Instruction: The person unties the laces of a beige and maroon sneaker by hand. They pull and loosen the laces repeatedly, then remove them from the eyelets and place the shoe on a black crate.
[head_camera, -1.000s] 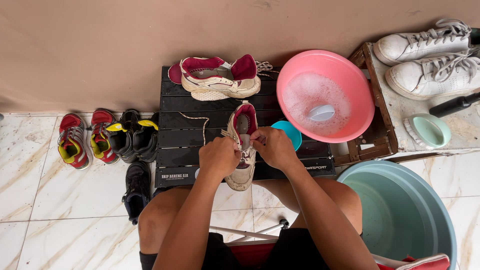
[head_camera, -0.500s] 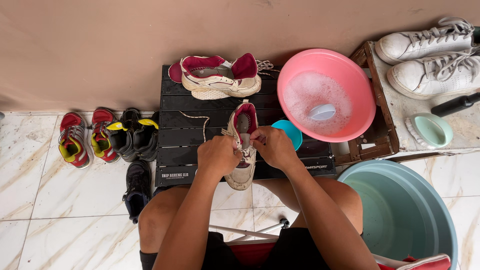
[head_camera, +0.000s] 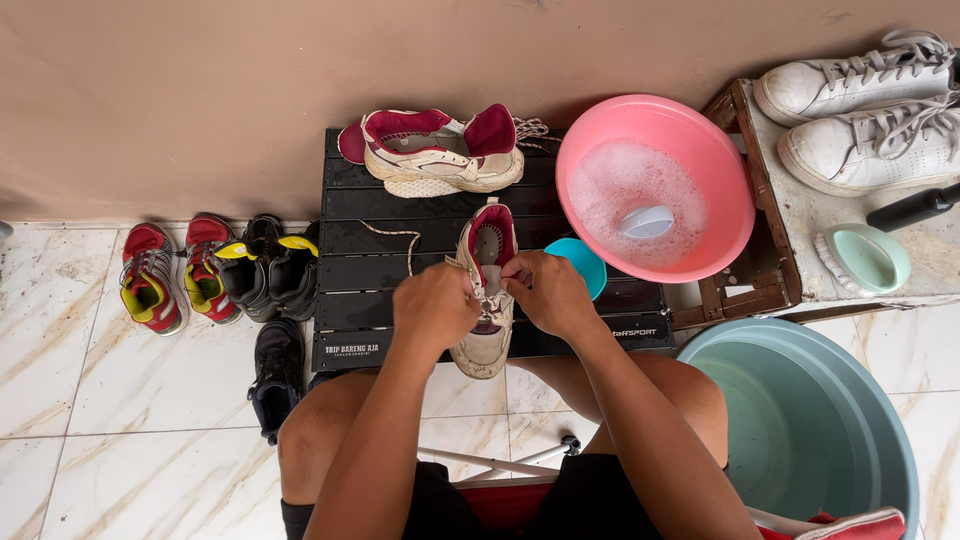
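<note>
Fingers of both my hands pinch at the laces of a cream shoe with a maroon lining (head_camera: 487, 290), just left of frame centre: my left hand (head_camera: 435, 308) is curled narrow over the shoe's left edge, and my right hand (head_camera: 548, 293) is closed on the lace from the right. I cannot tell exactly which strand each fingertip grips. That shoe lies toe toward me on a black slatted table (head_camera: 380, 265), with a loose lace end (head_camera: 395, 236) trailing off to its left. Just right of my right hand peeks a small teal bowl (head_camera: 585, 262). Farther up the table lies the matching shoe (head_camera: 440, 152), on its side. At upper right sits a pink basin (head_camera: 655, 190) of soapy water, touching the table's right end.
</note>
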